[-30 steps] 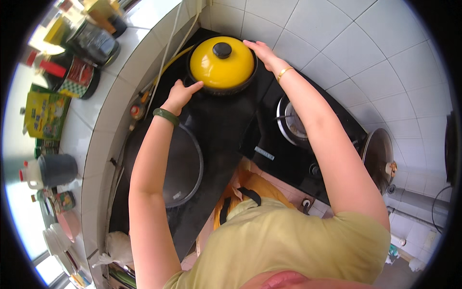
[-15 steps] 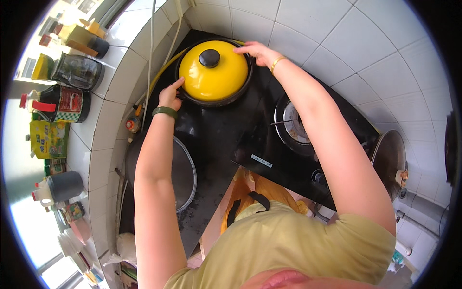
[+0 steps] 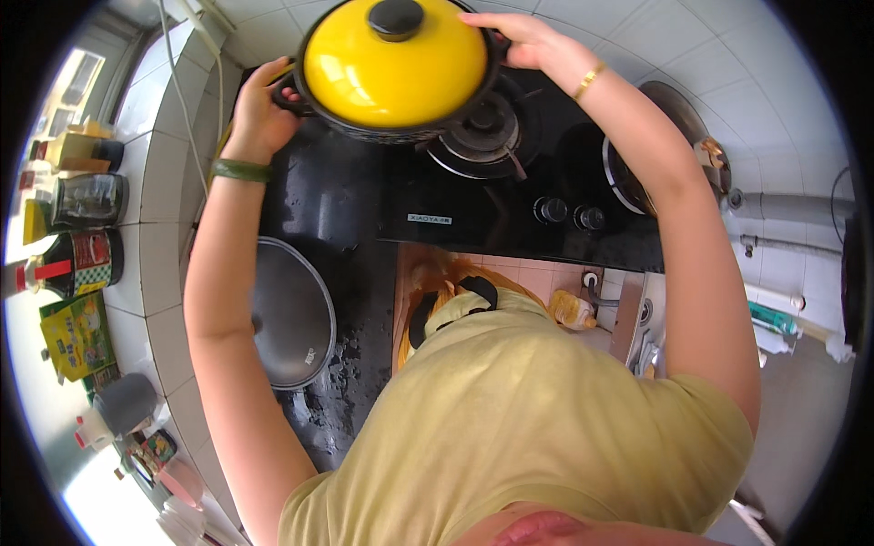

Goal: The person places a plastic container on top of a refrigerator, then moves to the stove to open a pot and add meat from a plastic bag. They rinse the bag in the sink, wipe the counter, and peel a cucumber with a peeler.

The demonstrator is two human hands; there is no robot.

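A dark casserole pot (image 3: 382,136) is raised above the black counter, close to the gas burner (image 3: 481,136). Its glossy yellow lid (image 3: 387,71) with a black knob sits on top. My left hand (image 3: 262,111), below a green bangle, is closed round the pot's left side handle. At the opposite side, my right hand (image 3: 526,41) grips the other handle, with the thumb resting on the lid's edge. The pot hides part of the burner, and most of the right handle is covered by my fingers.
A large dark wok lid (image 3: 289,314) lies on the counter beside my left forearm. Bottles, including a dark sauce bottle (image 3: 84,262), line the tiled windowsill. Two knobs (image 3: 571,214) sit on the stove's front. Another round pan (image 3: 628,175) stands right of the stove, partly behind my right arm.
Both hands have lifted the lidded pot off the corner of the counter and carried it right, toward the burner. My left hand now wraps round its handle. The view has shifted too.
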